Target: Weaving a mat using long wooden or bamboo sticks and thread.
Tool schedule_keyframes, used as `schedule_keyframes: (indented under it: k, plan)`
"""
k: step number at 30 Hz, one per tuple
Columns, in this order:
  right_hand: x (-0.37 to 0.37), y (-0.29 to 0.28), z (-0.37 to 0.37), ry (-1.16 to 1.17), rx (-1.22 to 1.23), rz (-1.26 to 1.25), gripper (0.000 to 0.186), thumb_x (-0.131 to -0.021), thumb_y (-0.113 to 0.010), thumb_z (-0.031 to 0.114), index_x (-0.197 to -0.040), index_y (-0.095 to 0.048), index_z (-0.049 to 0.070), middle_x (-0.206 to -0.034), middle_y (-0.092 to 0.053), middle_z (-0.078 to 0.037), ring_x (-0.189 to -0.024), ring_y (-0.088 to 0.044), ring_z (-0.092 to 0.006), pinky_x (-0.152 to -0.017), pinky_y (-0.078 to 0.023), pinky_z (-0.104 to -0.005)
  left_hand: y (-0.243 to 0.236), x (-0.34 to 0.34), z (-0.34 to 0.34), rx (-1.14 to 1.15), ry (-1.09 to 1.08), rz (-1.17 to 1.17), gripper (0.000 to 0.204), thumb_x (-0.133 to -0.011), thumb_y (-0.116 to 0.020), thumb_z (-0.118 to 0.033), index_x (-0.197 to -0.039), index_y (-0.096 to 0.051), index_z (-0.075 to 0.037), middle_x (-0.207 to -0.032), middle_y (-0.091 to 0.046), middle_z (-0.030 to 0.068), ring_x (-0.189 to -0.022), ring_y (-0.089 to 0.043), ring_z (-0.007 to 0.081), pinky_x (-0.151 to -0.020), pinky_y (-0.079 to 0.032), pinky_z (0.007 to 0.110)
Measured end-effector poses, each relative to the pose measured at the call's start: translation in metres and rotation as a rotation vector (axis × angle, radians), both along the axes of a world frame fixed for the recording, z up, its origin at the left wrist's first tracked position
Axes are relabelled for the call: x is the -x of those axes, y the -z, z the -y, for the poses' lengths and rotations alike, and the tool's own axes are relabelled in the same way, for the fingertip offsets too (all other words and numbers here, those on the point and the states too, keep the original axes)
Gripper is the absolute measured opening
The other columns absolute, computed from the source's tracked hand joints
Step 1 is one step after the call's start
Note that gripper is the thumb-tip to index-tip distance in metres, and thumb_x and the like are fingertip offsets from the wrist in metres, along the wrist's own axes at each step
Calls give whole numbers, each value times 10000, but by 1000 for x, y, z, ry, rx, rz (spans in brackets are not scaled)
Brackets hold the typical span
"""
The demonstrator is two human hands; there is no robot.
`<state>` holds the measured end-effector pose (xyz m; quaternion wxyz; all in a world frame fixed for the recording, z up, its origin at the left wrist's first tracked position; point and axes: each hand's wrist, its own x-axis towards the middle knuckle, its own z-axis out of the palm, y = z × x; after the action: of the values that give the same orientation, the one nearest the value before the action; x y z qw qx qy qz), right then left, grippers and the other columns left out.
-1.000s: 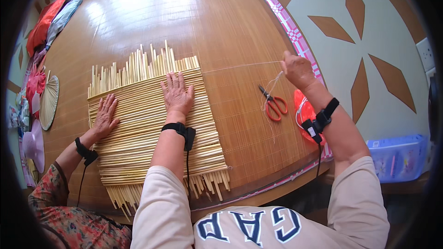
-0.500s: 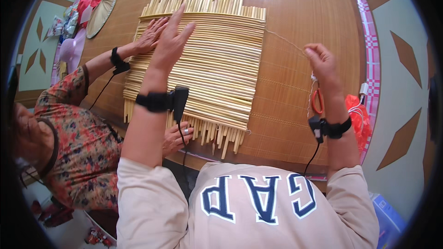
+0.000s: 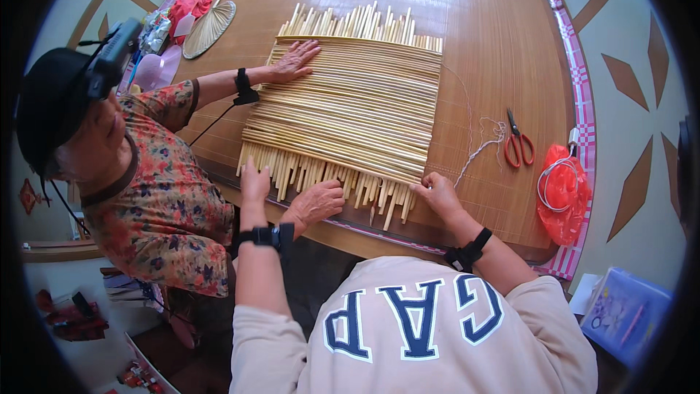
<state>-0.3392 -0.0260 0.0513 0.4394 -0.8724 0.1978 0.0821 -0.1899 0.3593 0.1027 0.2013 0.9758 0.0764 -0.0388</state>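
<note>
A mat of straw-coloured sticks [image 3: 350,95] lies on the table, its rows running crosswise over other sticks that poke out at the far and near edges. At its near left corner, my left hand [image 3: 254,181] is closed on the edge. My right hand [image 3: 440,198] pinches the near right corner between thumb and fingers. Thin white string [image 3: 477,152] trails from the mat's right side over the table. A co-worker on my left rests one hand [image 3: 295,63] flat on the far left of the mat. Their other hand [image 3: 318,202] lies by the near stick ends, between my hands.
Red-handled scissors [image 3: 518,149] lie right of the string. Beyond them are a red plastic bag [image 3: 564,197] and a white cable [image 3: 545,184] near the table's right edge. A woven fan [image 3: 209,30] lies at the far left. A blue package [image 3: 625,315] is at the lower right.
My left hand has come down from above the mat to its near left corner. My right hand has dropped from the raised string to the near right corner, and the string now lies slack.
</note>
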Motion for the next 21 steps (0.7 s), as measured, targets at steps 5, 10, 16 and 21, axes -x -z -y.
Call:
schedule_keyframes:
  k: [5, 10, 16, 21]
  plan:
    - [8, 1, -21, 56, 69, -12, 468, -633, -765, 409, -687, -575, -16, -646, -583, -196, -618, -580, -282, -586, -463, -370, 44, -34, -12, -99, -206, -191, 719, -775, -629, -286, -1346, -282, -22, -1352, -333, 227, -1239, -337, 377, -1015, -316, 416]
    - [12, 15, -33, 190, 108, 6, 429, -620, -770, 367, -687, -572, -8, -653, -588, -195, -629, -594, -287, -595, -472, -367, 53, -44, -22, -73, -253, -161, 866, -708, -719, -296, -1386, -215, -109, -1410, -249, 148, -1301, -239, 336, -1007, -279, 522]
    - [11, 9, -42, 298, 143, -3, 385, -628, -711, 325, -718, -584, -27, -746, -605, -239, -733, -601, -372, -669, -483, -416, 63, -61, -37, -163, -174, -183, 825, -629, -780, -298, -1301, -354, -79, -1345, -347, 129, -1249, -311, 364, -969, -333, 520]
    - [9, 2, -53, 287, 203, -23, 367, -631, -657, 319, -730, -588, -27, -755, -609, -239, -737, -598, -383, -681, -483, -426, 99, -84, -87, -51, -93, -166, 616, -583, -803, -238, -1087, -528, -16, -1078, -573, 193, -1049, -526, 357, -860, -446, 419]
